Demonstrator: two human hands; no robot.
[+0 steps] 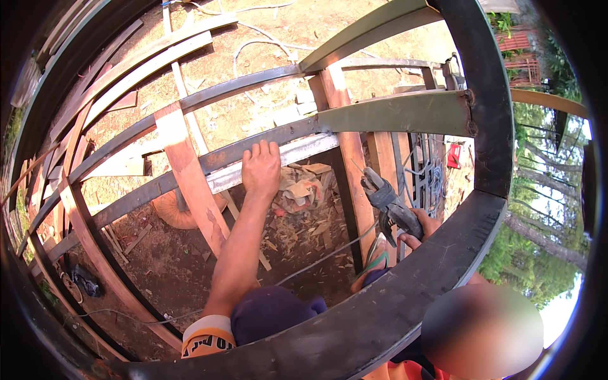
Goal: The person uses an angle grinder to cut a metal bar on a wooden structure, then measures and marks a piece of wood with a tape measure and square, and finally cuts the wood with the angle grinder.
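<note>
My left hand (262, 166) reaches from the lower edge, its fingers curled over a dark steel bar (235, 154). A pale, whitish strip (288, 152) runs along under this bar. On the right, my right hand (423, 227) is closed around a dark, taped welding electrode holder (394, 206). A thin rod sticks out of the holder's upper end, pointing up and left beside an upright timber (354, 183). Part of the right forearm is hidden behind the thick curved dark steel beam (354, 316). The rod's tip touches nothing that I can make out.
A reddish wooden board (190, 171) crosses the steel bars on the left. Green steel pieces (399, 116) join the dark upright (478, 82) at right. A grey cable (316, 265) crosses the wood-chip-strewn ground near a foot in a sandal (370, 269). Planks (145, 60) lie at upper left.
</note>
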